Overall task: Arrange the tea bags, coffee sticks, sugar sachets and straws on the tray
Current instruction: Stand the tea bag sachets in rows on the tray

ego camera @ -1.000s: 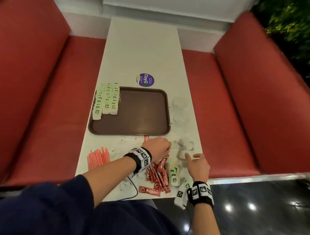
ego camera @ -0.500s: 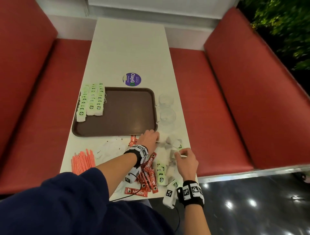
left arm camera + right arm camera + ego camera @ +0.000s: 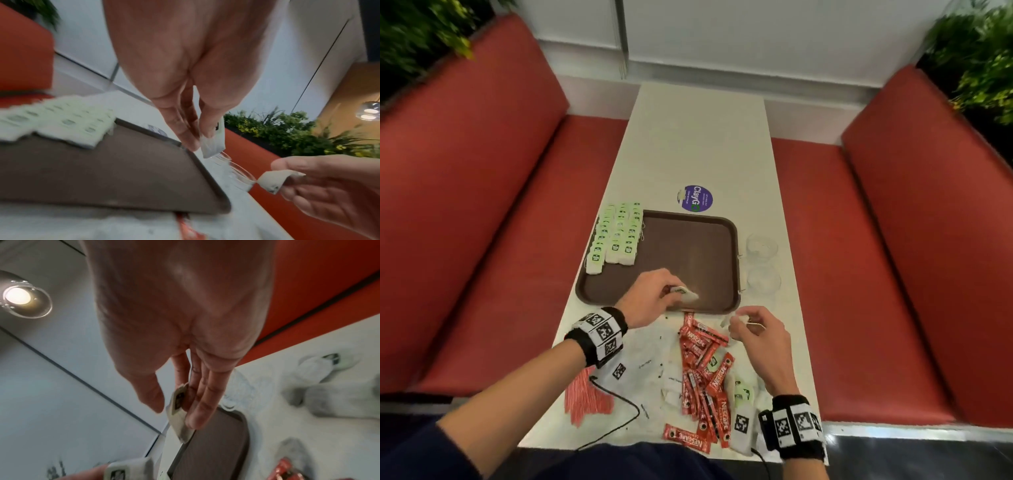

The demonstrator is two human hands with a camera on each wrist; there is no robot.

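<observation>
A brown tray lies mid-table, with rows of green-labelled tea bags along its left side. My left hand hovers over the tray's near part and pinches a tea bag between thumb and fingers; the left wrist view shows that tea bag hanging from the fingertips. My right hand pinches a second tea bag just off the tray's near right corner, and this tea bag also shows in the right wrist view. Red coffee sticks, white sugar sachets, pink straws and loose tea bags lie near the front edge.
Two clear glasses stand right of the tray. A round purple sticker sits behind it. Red bench seats flank the narrow white table. A black cable runs from my left wrist across the near table.
My left hand has lifted a tea bag from the loose pile and carried it over the tray. My right hand has picked up another and risen toward the tray's corner.
</observation>
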